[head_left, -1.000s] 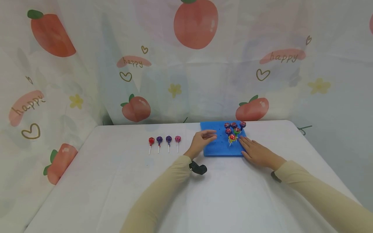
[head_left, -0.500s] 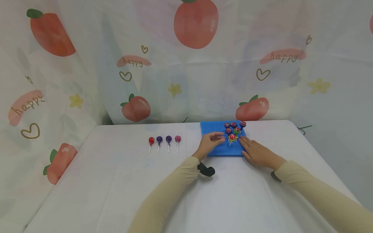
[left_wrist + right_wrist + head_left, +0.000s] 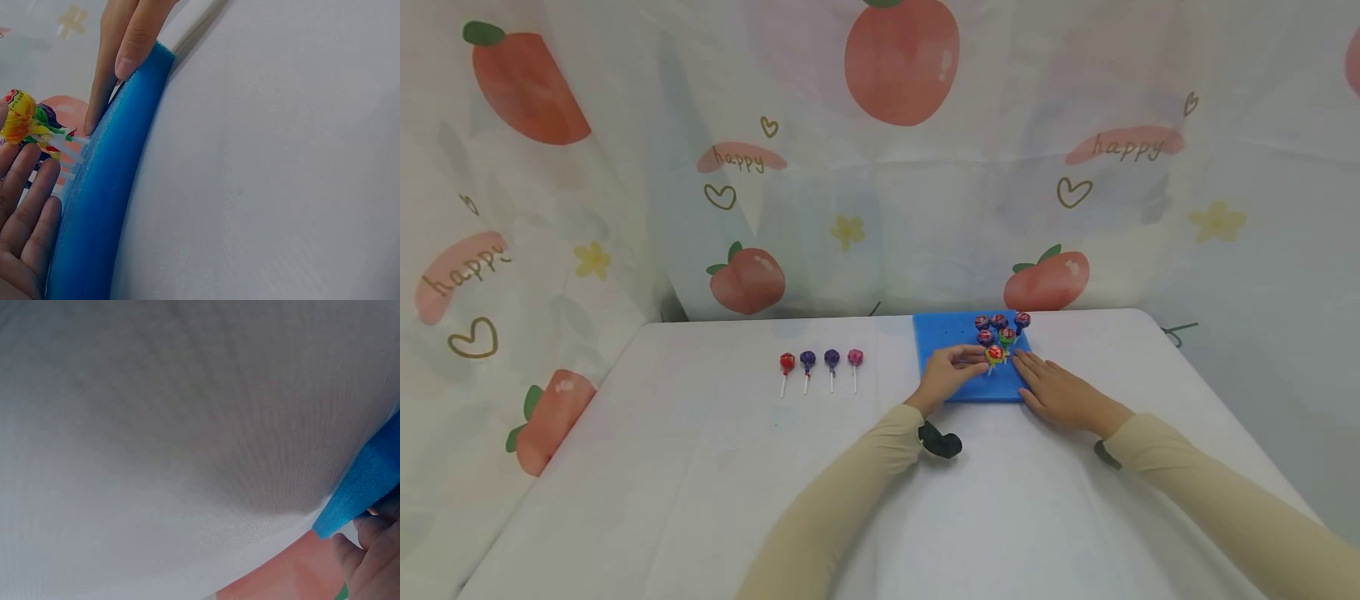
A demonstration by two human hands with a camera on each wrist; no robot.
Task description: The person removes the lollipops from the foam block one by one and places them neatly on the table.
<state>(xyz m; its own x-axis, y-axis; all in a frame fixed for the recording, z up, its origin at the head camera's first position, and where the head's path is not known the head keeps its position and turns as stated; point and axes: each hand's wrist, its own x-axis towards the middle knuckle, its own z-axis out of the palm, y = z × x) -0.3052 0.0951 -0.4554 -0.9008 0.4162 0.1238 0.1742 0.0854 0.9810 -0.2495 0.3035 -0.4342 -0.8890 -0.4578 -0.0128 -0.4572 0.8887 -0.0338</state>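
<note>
A blue foam board (image 3: pixel 936 333) lies on the table with several wrapped lollipops standing in its right part. My left hand (image 3: pixel 949 377) reaches over the board from the left. Its thumb and fingertips are at the yellow-and-red lollipop (image 3: pixel 995 353), the nearest of the group. In the left wrist view the fingers (image 3: pixel 25 215) are spread and fairly straight beside that yellow wrapper (image 3: pixel 20 119); any grip on it is not plain. My right hand (image 3: pixel 1063 398) rests flat with extended fingers on the board's right edge.
Left of the board, a row of loose lollipops lies on the white table (image 3: pixel 700 467): a red one (image 3: pixel 787 362), two purple ones and a pink one (image 3: pixel 855 357). A fruit-printed cloth (image 3: pixel 917 208) hangs behind the table.
My left hand has moved right across the board to the yellow-and-red lollipop. The right hand stays at the board's edge, and the lollipops keep their places.
</note>
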